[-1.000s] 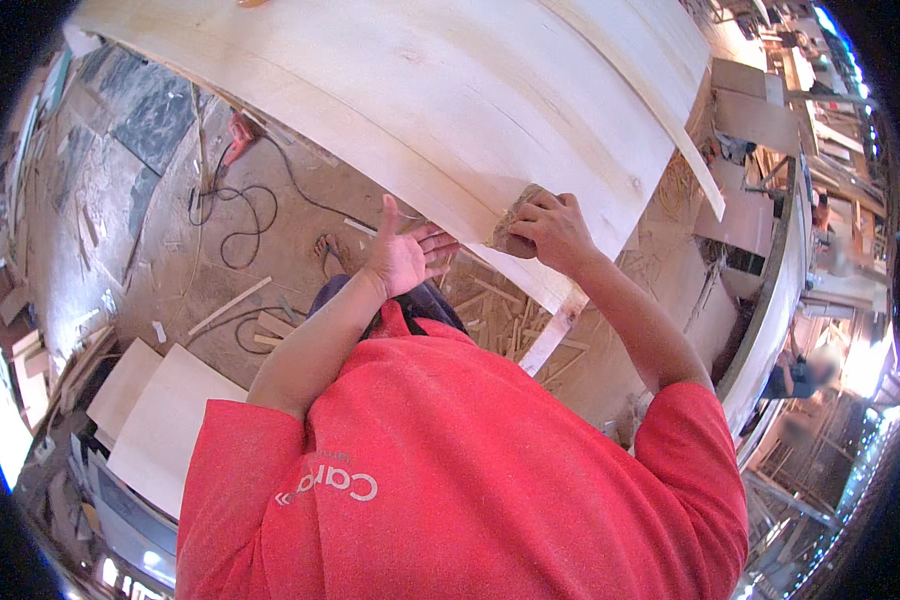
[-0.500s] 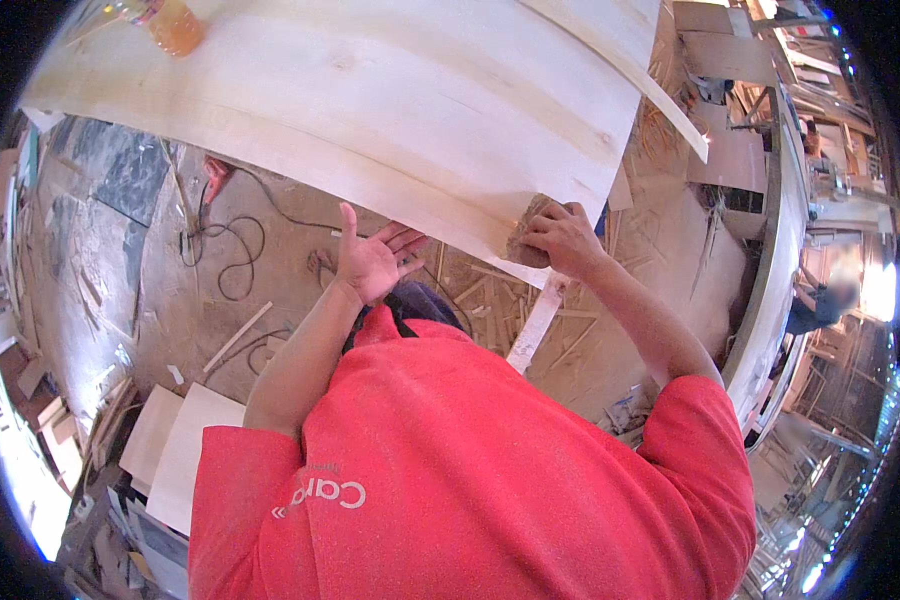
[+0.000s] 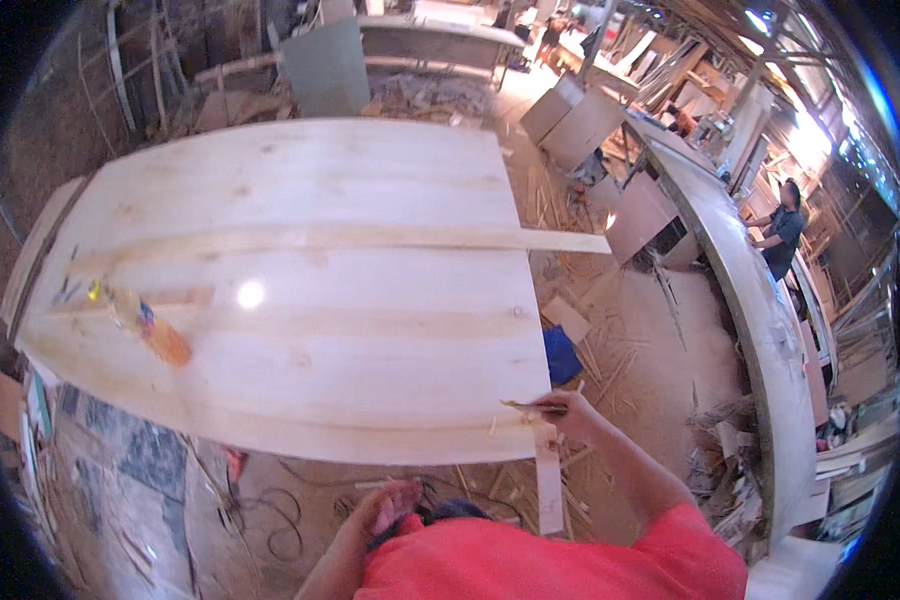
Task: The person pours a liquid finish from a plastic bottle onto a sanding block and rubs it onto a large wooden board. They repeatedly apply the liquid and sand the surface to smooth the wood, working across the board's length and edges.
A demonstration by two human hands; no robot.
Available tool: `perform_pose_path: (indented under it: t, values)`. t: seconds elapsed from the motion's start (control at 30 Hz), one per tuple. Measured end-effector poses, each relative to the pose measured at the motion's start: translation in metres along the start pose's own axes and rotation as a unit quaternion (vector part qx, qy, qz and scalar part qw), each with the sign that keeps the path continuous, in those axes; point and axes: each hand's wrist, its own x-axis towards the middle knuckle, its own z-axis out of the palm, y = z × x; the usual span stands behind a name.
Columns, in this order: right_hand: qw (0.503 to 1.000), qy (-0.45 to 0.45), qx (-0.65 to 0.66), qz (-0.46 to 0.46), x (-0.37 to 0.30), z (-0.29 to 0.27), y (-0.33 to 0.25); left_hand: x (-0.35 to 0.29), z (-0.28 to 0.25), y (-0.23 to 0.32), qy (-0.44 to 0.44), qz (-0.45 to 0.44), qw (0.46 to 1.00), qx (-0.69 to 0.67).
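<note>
Several long boards (image 3: 42,262) at far left, set along the left end of a broad, pale wooden desk (image 3: 390,350). On the desk's left part: a bottle (image 3: 160,335), yellow cap, orange contents toward the near end; cannot tell whether it stands or lies. Below the near edge, on the floor, a red object (image 3: 235,463), partly hidden, kind unclear; just right of it, a dark cable (image 3: 282,522) in loose loops. Left hand (image 3: 388,505) next, below the near edge and apart from it, fingers extended and held near one another, slightly blurred. A long pale strip (image 3: 565,241) lies across the desk and overhangs its right edge. At the near right corner, a thin brownish piece (image 3: 526,406), seen nearly edge-on, pinched between thumb and fingers of the right hand (image 3: 572,415); contact with the wood cannot be told. Just beyond that corner, something blue (image 3: 561,355) low beside the right edge, with wood scraps (image 3: 568,318) on the floor nearby. Farther right, a long second desk (image 3: 785,400), bent by the lens; a person (image 3: 785,230) in dark clothing stands at its far side, arms reaching toward it.
</note>
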Motion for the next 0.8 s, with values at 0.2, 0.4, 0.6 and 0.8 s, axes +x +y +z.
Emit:
perform_pose_path:
  t: [0.2, 0.4, 0.6, 0.8]
  values:
    - [0.885, 0.204, 0.408, 0.094, -0.06, 0.035, -0.022, -0.039, 0.015, 0.077, -0.061, -0.124, 0.885, 0.445]
    - [0.833, 0.444, 0.315, 0.095, -0.085, 0.089, -0.012, -0.088, 0.016, 0.14, -0.019, -0.169, 0.815, 0.554]
    - [0.879, 0.444, -0.069, 0.16, -0.104, 0.085, -0.018, -0.115, 0.005, 0.169, -0.003, -0.181, 0.819, 0.544]
    - [0.834, 0.395, -0.287, 0.258, -0.078, 0.101, -0.041, -0.101, -0.014, 0.157, 0.012, -0.141, 0.869, 0.475]
